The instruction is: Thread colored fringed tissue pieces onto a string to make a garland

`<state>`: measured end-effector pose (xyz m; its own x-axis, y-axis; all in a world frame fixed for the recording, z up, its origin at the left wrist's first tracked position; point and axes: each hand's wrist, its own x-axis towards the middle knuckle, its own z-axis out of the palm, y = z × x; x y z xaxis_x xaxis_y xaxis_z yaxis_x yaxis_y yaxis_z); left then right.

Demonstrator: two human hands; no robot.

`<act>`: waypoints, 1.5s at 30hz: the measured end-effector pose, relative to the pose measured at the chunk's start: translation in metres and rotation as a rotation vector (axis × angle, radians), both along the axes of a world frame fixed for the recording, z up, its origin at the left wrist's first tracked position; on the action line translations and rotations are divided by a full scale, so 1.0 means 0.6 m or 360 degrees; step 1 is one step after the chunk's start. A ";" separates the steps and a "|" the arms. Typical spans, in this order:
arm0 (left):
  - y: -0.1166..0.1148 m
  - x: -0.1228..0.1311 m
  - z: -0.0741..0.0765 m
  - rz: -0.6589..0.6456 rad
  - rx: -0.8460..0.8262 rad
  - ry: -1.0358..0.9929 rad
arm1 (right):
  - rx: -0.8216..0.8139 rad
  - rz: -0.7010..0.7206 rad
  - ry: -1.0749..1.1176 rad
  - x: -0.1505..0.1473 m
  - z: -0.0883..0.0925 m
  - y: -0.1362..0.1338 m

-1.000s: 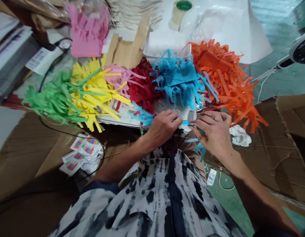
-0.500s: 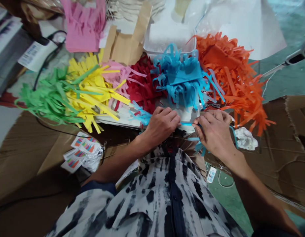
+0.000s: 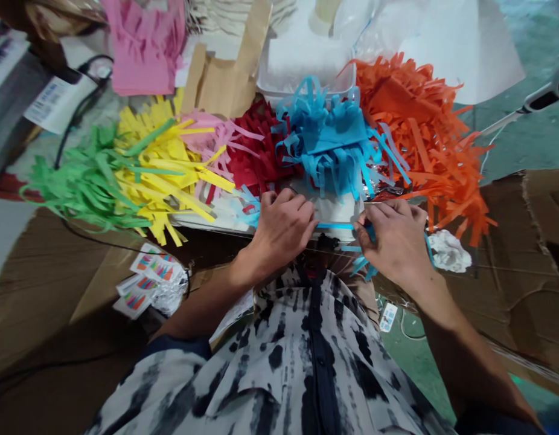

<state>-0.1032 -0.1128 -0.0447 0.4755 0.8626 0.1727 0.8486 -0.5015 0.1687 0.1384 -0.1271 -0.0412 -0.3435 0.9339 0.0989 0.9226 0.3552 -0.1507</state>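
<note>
Strip of blue, pinched in curled left hand and right hand at table's near edge, wants even tension.

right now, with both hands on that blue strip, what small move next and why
Probably a gentle twist of the narrow blue paper-like strip by the right hand, against the left hand: it runs straight between them, with loose blue fringe hanging below the right.

Hands farther apart (more blue strip between)
</note>
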 end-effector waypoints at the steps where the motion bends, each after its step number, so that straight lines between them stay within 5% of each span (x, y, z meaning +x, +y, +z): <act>1: 0.000 0.000 -0.003 -0.0003 0.0037 -0.0003 | 0.0033 0.0000 -0.0014 0.001 -0.003 -0.002; 7: -0.013 0.010 -0.023 -0.0455 0.0183 -0.0045 | 0.0178 0.0082 -0.0116 0.006 -0.004 -0.014; 13: -0.072 0.017 -0.036 -0.0402 0.0347 -0.0192 | 0.0364 0.0408 -0.0027 -0.008 0.004 -0.058; 18: -0.107 0.014 -0.057 -0.0296 0.0488 -0.0279 | 0.0414 0.0400 -0.0045 -0.030 -0.004 -0.090; 23: -0.122 0.020 -0.035 -0.0180 0.0365 -0.0542 | 0.0638 0.0443 0.0056 -0.029 -0.005 -0.092; 26: -0.126 0.027 -0.002 0.0012 -0.0032 -0.0939 | 0.0758 0.0391 0.0087 -0.022 0.013 -0.089; 29: -0.123 0.029 0.031 0.0230 -0.0841 -0.1605 | 0.0832 0.0358 0.0169 -0.018 0.039 -0.087; 33: -0.110 0.025 0.056 0.0275 -0.1734 -0.2201 | 0.0875 0.0319 0.0318 -0.022 0.066 -0.088; 37: -0.097 0.026 0.057 0.0297 -0.1913 -0.2379 | 0.0621 0.0186 0.0731 -0.036 0.078 -0.083; 42: -0.072 0.029 0.058 0.0111 -0.1298 -0.2264 | -0.0175 -0.0008 0.1543 -0.049 0.080 -0.061; 45: -0.058 0.025 0.066 -0.0007 -0.1142 -0.2208 | -0.0367 -0.0038 0.1771 -0.044 0.084 -0.044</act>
